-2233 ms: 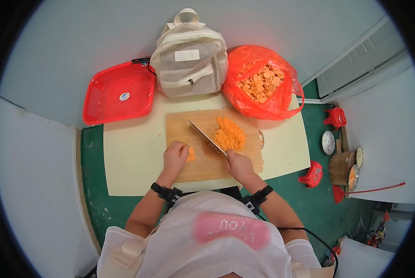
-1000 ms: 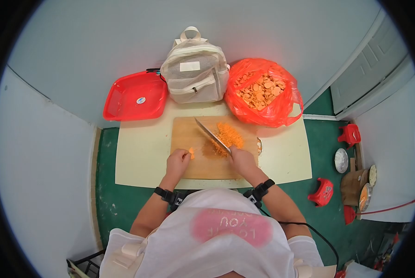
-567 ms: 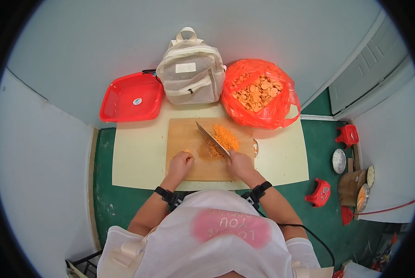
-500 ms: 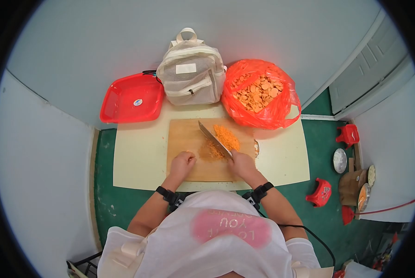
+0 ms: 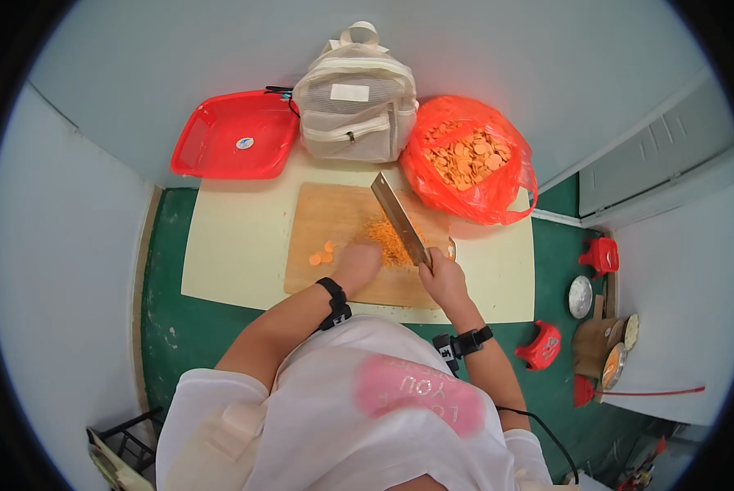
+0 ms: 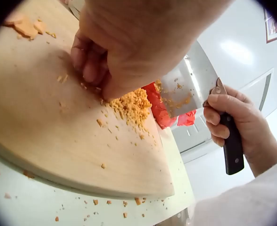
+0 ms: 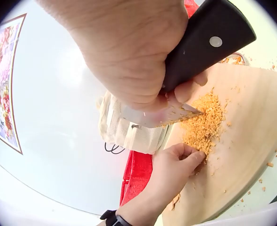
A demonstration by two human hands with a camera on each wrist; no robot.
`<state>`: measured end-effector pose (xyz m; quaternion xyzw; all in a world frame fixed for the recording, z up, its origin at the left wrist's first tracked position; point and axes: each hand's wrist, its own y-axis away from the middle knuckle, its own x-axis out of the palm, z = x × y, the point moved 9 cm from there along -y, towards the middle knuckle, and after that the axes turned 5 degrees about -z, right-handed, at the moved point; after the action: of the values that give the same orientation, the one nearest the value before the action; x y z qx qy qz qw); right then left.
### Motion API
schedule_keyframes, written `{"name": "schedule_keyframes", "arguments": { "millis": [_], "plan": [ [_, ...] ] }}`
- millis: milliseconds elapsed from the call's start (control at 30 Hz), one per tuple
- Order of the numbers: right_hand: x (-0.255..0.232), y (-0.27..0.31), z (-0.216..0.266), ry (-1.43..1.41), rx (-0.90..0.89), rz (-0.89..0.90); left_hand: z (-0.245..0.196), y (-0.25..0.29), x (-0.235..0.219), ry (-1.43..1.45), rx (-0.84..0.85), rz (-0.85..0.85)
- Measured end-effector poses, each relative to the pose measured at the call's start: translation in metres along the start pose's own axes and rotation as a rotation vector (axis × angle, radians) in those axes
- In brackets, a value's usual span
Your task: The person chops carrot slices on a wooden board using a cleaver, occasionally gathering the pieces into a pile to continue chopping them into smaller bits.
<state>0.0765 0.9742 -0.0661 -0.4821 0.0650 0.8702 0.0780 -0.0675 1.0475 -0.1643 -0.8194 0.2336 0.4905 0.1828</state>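
My right hand (image 5: pixel 444 278) grips a cleaver (image 6: pixel 230 136) by its black handle. The blade (image 5: pixel 399 221) is raised at a slant over a heap of finely chopped carrot (image 7: pixel 204 122), with bits stuck to its side. My left hand (image 5: pixel 359 266) is at the heap's left edge on the wooden cutting board (image 5: pixel 318 213). In the right wrist view its thumb and forefinger pinch at the chopped carrot; the fingertips are partly hidden. Several round carrot slices (image 5: pixel 322 255) lie on the board, left of that hand.
Behind the board stand a red basin (image 5: pixel 236 139), a mesh backpack (image 5: pixel 354 106) and a red plastic bag (image 5: pixel 465 164) full of carrot slices. Carrot crumbs (image 6: pixel 96 202) are scattered on the pale table (image 5: pixel 228 245). Red stools (image 5: pixel 539 345) stand on the floor to the right.
My left hand has moved right from the board's left side to the heap, leaving carrot slices behind. The cleaver has shifted right and been lifted off the heap.
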Motion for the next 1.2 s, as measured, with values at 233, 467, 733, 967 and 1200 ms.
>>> {"name": "schedule_keyframes", "arguments": {
  "millis": [233,467,733,967,1200],
  "plan": [
    [0.023,-0.006,0.003,0.068,-0.011,0.069,0.001,-0.001,-0.026,0.129,-0.097,-0.070],
    [0.048,-0.009,0.009,0.125,-0.071,0.153,0.073,0.043,-0.087,0.176,-0.229,-0.253],
    [0.055,-0.008,0.017,0.151,-0.098,0.188,0.122,0.084,-0.112,0.102,-0.428,-0.279],
    [0.054,-0.007,0.022,0.110,-0.096,0.177,0.088,0.056,-0.099,0.023,-0.329,-0.226],
    [0.061,-0.004,0.016,0.087,-0.043,0.239,0.076,0.044,-0.089,-0.119,-0.196,-0.182]
  ]
}}
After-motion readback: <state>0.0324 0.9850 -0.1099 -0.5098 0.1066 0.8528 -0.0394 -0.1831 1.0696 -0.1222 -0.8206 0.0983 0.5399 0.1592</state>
